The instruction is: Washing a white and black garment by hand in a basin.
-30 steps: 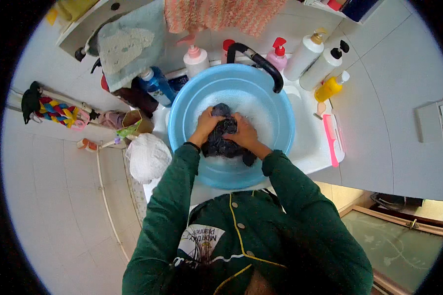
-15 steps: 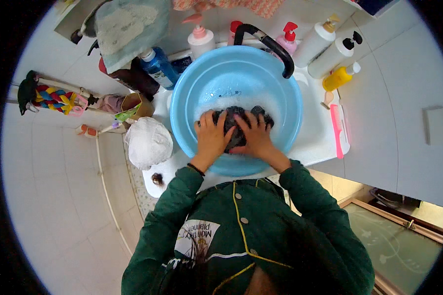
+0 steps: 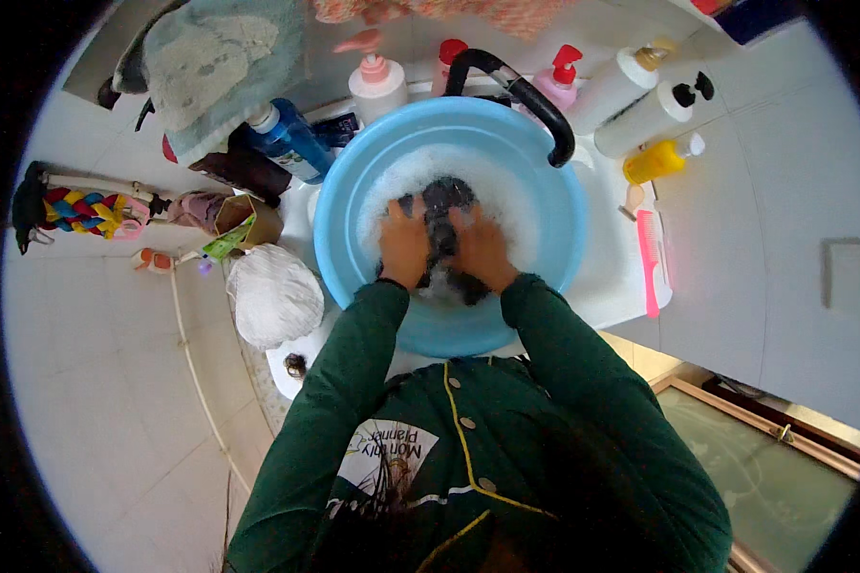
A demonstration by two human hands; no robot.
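Note:
Soapy water with white foam fills part of a light blue basin [image 3: 338,181]. A wet dark cloth [image 3: 441,205] lies bunched in the foam, partly under the water. My left hand [image 3: 405,246] presses on the left side of it, with the fingers bent into the cloth and the fingertips hidden by suds. On the other side, my right hand [image 3: 482,250] grips the cloth too; motion blurs its fingers. Both wrists are over the near part of the basin, inside the rim.
A black curved faucet [image 3: 521,84] reaches over the basin's far right rim. Pump bottles [image 3: 380,88] and a yellow bottle [image 3: 655,160] line the back and right. A pink comb [image 3: 649,258] lies right, a white bundled cloth [image 3: 275,296] left, beside a small hair clump [image 3: 296,366].
Both hands have pushed forward and down with the dark cloth, deeper into the suds. The foam has spread wider across the water, and the cloth is less bunched up.

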